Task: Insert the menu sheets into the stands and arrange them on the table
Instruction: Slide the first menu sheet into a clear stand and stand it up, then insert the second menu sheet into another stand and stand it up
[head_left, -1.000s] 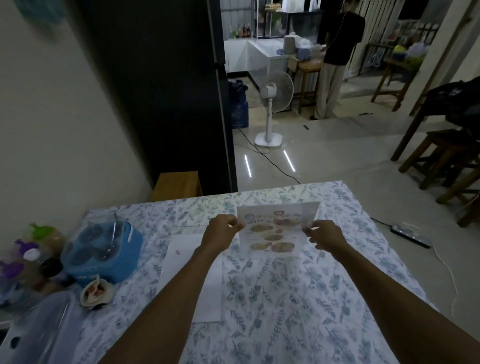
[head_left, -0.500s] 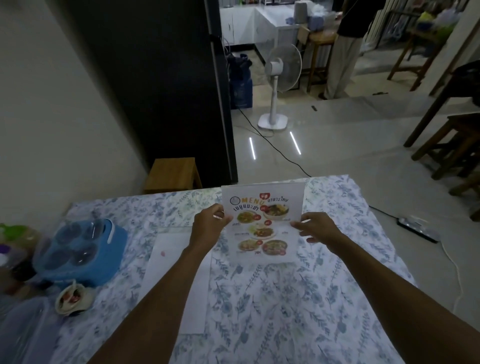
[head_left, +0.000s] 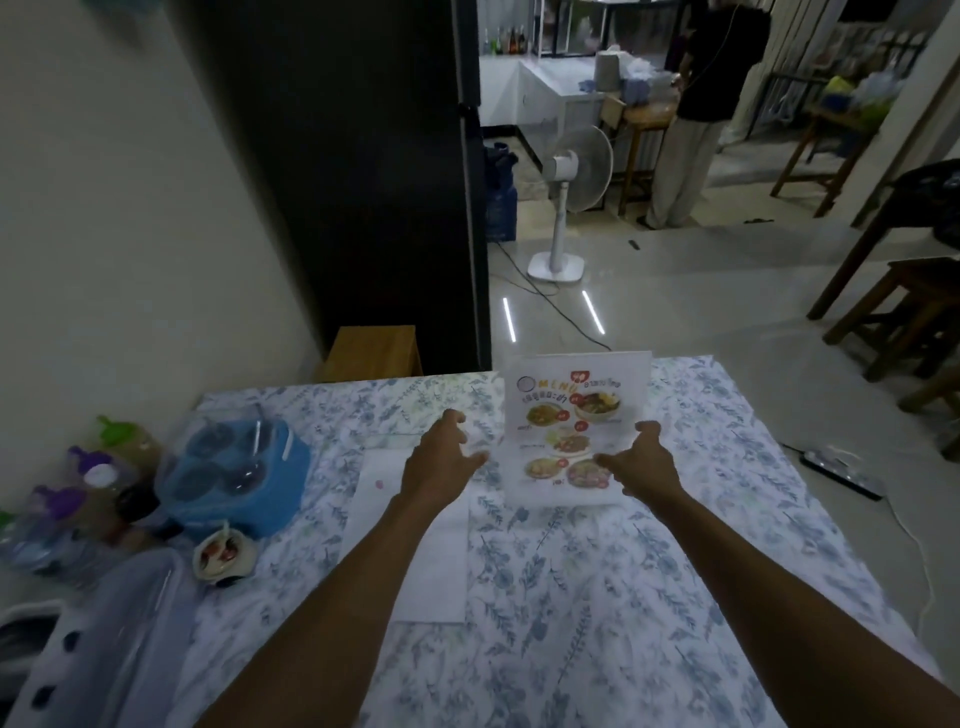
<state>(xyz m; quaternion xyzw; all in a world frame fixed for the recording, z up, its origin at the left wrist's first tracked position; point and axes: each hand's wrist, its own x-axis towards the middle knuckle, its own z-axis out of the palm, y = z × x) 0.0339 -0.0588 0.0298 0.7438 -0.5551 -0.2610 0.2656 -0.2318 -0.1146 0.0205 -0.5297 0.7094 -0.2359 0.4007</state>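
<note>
A menu stand (head_left: 570, 426) with a colourful food menu sheet in it stands upright near the far edge of the table (head_left: 597, 597), which has a blue floral cloth. My left hand (head_left: 441, 460) hovers just left of it, fingers apart, not touching. My right hand (head_left: 636, 460) is at the stand's lower right edge, fingers spread; whether it touches is unclear. A white sheet (head_left: 415, 535) lies flat on the cloth under my left forearm.
A blue condiment caddy (head_left: 239, 473), a small sauce cup (head_left: 223, 556) and several bottles (head_left: 78, 499) crowd the table's left side. Beyond the table are a wooden stool (head_left: 374, 351), a floor fan (head_left: 566, 202), wooden chairs at right and a person standing at the back.
The menu stand went from held flat in both hands to standing upright on the table, further right. Both hands have let go and opened.
</note>
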